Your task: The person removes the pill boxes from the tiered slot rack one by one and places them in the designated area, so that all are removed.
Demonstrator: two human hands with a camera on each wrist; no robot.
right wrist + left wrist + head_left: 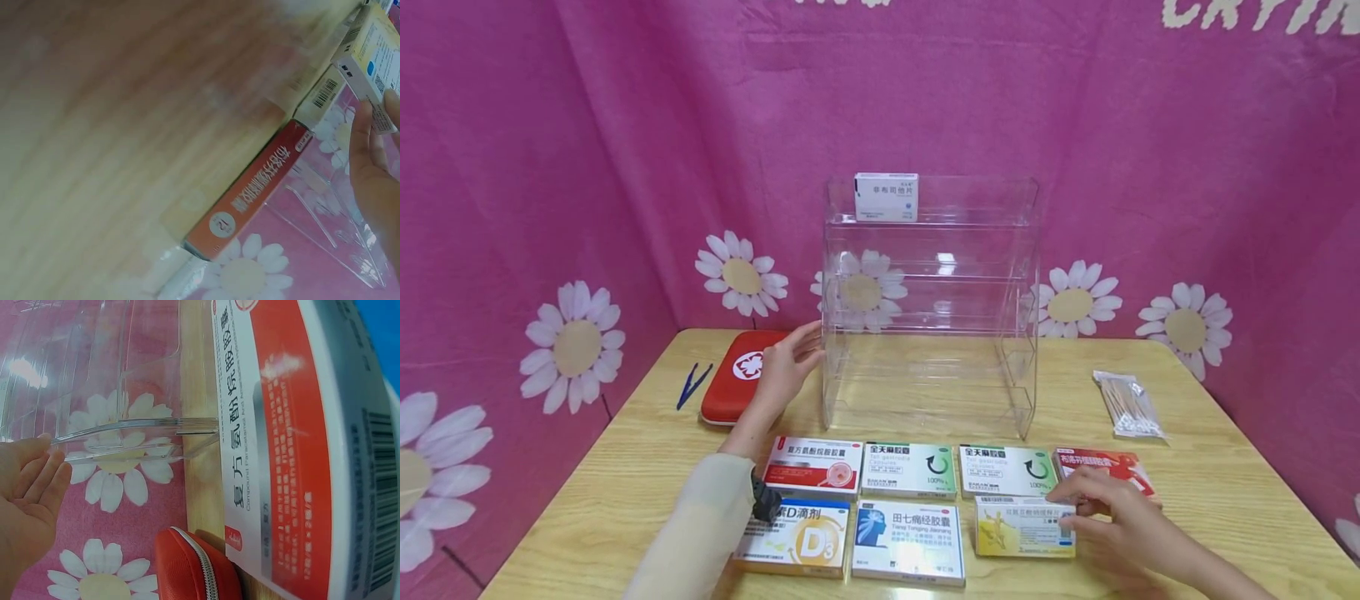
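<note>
left hand [784,367] fingers relaxed, flat against clear acrylic shelf [929,304] side. right hand [1112,510] fingers pinching yellow medicine box [1022,527] on counter [1217,492], beside red box [1101,464].

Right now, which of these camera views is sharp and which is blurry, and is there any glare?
Head view: sharp and evenly lit, with light reflecting off the clear acrylic shelf. Left wrist view: fairly sharp, with glare on the red and white box and a bright spot on the acrylic. Right wrist view: the wooden table is smeared by blur; only the right hand edge reads clearly.
</note>
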